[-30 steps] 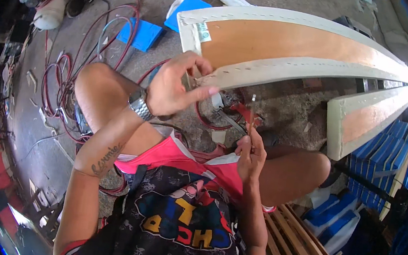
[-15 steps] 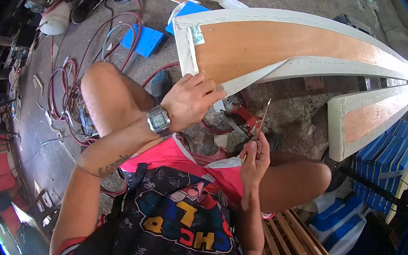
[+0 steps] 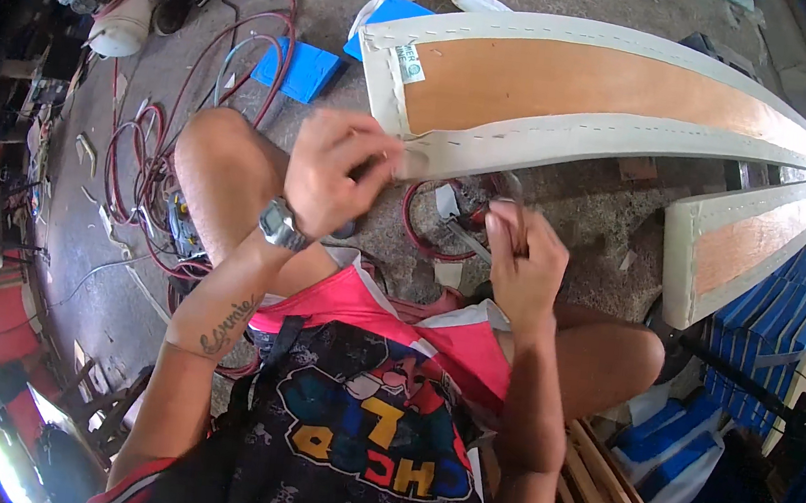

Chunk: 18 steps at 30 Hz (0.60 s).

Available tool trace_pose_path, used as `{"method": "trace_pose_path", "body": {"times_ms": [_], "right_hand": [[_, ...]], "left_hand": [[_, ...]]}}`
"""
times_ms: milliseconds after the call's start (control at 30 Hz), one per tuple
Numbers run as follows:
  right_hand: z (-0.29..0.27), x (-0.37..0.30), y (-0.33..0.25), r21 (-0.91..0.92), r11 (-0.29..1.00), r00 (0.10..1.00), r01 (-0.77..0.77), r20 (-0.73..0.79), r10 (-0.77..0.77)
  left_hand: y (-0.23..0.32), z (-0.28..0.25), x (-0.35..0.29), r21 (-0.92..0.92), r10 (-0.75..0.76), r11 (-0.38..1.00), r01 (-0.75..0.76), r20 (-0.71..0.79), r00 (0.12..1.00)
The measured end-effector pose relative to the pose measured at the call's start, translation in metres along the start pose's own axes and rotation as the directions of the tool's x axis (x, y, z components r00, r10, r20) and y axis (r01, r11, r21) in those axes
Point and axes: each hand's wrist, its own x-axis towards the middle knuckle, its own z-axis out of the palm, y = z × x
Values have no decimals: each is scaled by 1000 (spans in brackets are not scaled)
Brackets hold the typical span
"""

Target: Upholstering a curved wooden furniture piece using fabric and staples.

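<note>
A long tapering wooden panel stretches from the middle toward the far right, its edges wrapped in stapled white covering. My left hand is beside the panel's near-left corner, its fingers curled and smeared by motion. Whether it still touches the covering, I cannot tell. To the right, my right hand is raised below the panel's near edge, fingers closed round a thin screwdriver-like tool. That tool is mostly hidden or blurred now; the earlier frame shows its shaft clearly.
A second white-edged panel stands at the right, beside stacked blue-striped cushions. Red hoses coil on the floor at left. Blue pieces lie beyond my knee, and a slatted wooden piece is at lower right.
The loose white flap along the panel's near edge now lies against the wood. My left hand has drawn back from the corner; my right hand has risen, and its tool no longer points upward in plain sight.
</note>
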Motion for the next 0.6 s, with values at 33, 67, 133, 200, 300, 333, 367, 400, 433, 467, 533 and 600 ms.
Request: {"method": "trace_pose_path", "body": {"times_ms": [33, 67, 133, 200, 300, 333, 367, 400, 433, 467, 533, 600], "right_hand": [[-1, 17, -8, -72, 993, 993, 91, 81, -85], [2, 30, -11, -126, 974, 972, 187, 171, -164], [18, 51, -10, -100, 963, 947, 251, 233, -223], [32, 67, -11, -75, 947, 917, 313, 284, -280], [49, 76, -13, -142, 904, 853, 403, 416, -315], [51, 77, -14, -218, 901, 860, 376, 445, -251], [53, 77, -15, -293, 890, 864, 350, 468, -186], [55, 78, -14, -288, 889, 859, 356, 475, -190], [57, 78, -12, -312, 880, 860, 359, 477, -182], [58, 80, -11, -338, 868, 862, 363, 477, -175], [59, 81, -15, -369, 844, 847, 391, 503, -172], [58, 83, -16, -405, 816, 834, 413, 528, -160]], "left_hand": [[4, -2, -1, 81, 160, 983, -165, 66, 985], [11, -3, 1, 147, 123, 979, -142, 131, 984], [0, 3, -4, 104, 47, 993, -61, 130, 990], [-9, 7, -8, 20, -51, 999, 48, 152, 987], [-15, 9, -12, 9, -53, 999, 52, 107, 993], [-15, 9, -10, 14, -60, 998, 59, 100, 993], [-9, 6, -4, 84, -66, 995, 53, 160, 985], [-4, 5, 0, 151, -75, 988, 42, 219, 973], [-2, 5, 2, 155, -81, 987, 48, 215, 973], [0, 6, 5, 198, -55, 980, 9, 227, 972], [1, 4, 8, 258, 34, 961, -101, 253, 967], [-7, 9, 5, 175, 69, 979, -109, 217, 974]]}}
